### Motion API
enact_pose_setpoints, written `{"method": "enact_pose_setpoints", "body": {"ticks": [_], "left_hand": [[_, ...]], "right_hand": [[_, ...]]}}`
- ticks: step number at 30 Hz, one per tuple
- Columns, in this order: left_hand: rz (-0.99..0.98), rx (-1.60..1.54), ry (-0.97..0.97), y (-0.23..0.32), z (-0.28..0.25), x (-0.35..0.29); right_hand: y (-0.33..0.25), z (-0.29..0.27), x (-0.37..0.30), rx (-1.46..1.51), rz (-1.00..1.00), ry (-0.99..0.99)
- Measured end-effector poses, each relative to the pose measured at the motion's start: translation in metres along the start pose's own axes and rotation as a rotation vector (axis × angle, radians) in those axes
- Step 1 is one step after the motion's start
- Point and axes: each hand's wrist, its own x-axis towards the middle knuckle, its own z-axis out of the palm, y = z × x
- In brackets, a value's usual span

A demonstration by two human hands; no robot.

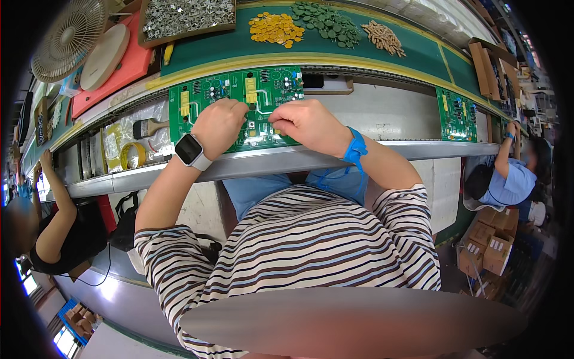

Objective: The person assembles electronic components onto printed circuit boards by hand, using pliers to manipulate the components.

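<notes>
Two green circuit boards lie side by side in front of me, the left board [177, 107] and the right board [276, 90], with yellow blocks, dark cylinders and small parts on them. My left hand [218, 124], wearing a watch [189, 148], is over the seam between the boards. Its fingers are curled together and hide whatever they hold. My right hand [311, 124], with a blue wrist strap [356, 145], pinches low over the right board. Anything between those fingertips is too small to name.
Beyond the boards lie piles of orange discs [276, 30], green discs [332, 25] and tan cylinders [384, 38]. A box of metal pieces [188, 17] stands far left. A brush [148, 128] and yellow tape roll [133, 155] sit left. Another board [457, 116] is right. Co-workers sit both sides.
</notes>
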Motion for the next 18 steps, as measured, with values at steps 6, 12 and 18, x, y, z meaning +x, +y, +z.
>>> {"method": "enact_pose_setpoints", "body": {"ticks": [6, 12, 18], "left_hand": [[0.047, 0.025, -0.009, -0.003, 0.0, 0.002], [-0.057, 0.011, -0.193, -0.004, -0.006, 0.007], [-0.043, 0.03, -0.271, -0.001, -0.01, 0.009]], "right_hand": [[-0.005, 0.002, -0.003, -0.057, -0.003, 0.003], [0.0, 0.011, -0.009, -0.028, 0.005, -0.005], [-0.006, 0.01, -0.009, -0.02, 0.042, -0.025]]}}
